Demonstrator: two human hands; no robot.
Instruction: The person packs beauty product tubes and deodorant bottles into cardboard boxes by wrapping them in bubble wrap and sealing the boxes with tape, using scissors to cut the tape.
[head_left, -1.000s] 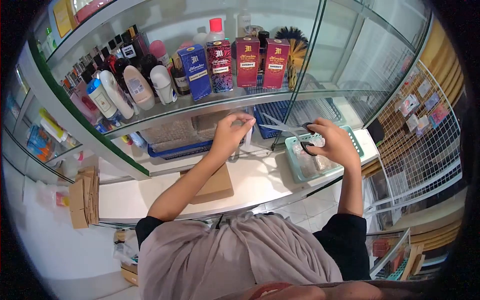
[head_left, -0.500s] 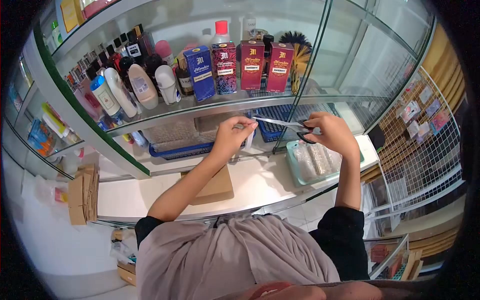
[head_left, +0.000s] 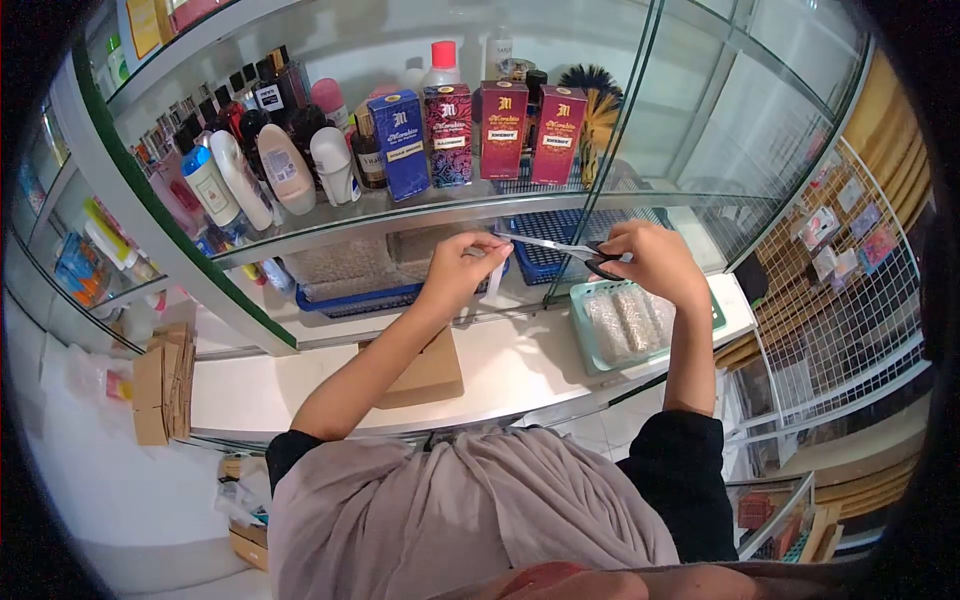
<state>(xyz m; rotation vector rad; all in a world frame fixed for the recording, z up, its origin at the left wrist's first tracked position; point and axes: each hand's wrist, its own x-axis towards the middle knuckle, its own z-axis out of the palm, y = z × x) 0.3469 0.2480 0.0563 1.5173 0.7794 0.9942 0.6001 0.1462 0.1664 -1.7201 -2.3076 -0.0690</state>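
Observation:
My left hand [head_left: 462,270] pinches a small white strip [head_left: 493,281] that hangs from its fingertips. My right hand [head_left: 652,262] grips black-handled scissors [head_left: 560,247] whose blades point left, their tips touching the top of the strip at my left fingers. Both hands are raised in front of a glass shelf unit, above a white counter [head_left: 520,365]. A brown cardboard box [head_left: 430,370] lies on the counter below my left forearm.
A teal tray [head_left: 592,350] with clear-wrapped packets sits under my right hand. Boxed perfumes [head_left: 501,128] and bottles [head_left: 282,168] line the glass shelf [head_left: 400,205]. Blue baskets [head_left: 545,260] sit behind. Flat cardboard [head_left: 160,380] lies left; a white wire rack [head_left: 840,300] stands right.
The scissors have swung up and left from above the teal tray until their blade tips meet the strip. My left hand has stayed almost still.

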